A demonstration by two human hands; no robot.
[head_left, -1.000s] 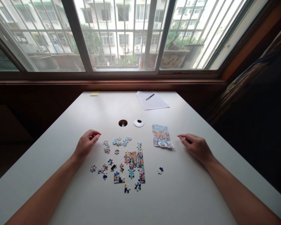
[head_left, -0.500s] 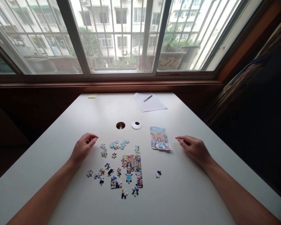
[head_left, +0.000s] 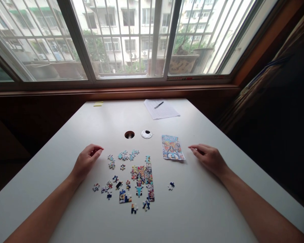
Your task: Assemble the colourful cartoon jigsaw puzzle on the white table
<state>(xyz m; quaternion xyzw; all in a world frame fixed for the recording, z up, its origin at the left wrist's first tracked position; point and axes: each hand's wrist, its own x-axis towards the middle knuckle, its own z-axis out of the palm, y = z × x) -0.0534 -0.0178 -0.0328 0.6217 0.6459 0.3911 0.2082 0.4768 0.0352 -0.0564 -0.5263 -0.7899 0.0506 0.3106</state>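
Note:
My left hand (head_left: 87, 159) rests on its side on the white table, left of the puzzle pieces, fingers loosely bent and holding nothing. The nearest loose pieces (head_left: 111, 161) lie just to its right. On the other side, my right hand (head_left: 209, 158) rests with fingers forward and thumb a little apart, also holding nothing. Its fingertips stop short of a colourful picture sheet (head_left: 171, 147). Between the hands lies a partly joined jigsaw puzzle (head_left: 142, 172). Loose pieces sit around it, including a small joined corner (head_left: 125, 196) and a single piece (head_left: 171, 186) to the right.
A round hole (head_left: 129, 135) opens in the table (head_left: 91, 216), with a silvery round cover (head_left: 146, 134) beside it. Farther back are paper sheets (head_left: 163, 112) with a pen (head_left: 159, 105) on top, and yellow sticky notes (head_left: 98, 104). A barred window stands behind.
The view has shifted slightly, so everything sits a few pixels over. Both hands keep about the same pose, and the puzzle pieces lie as before.

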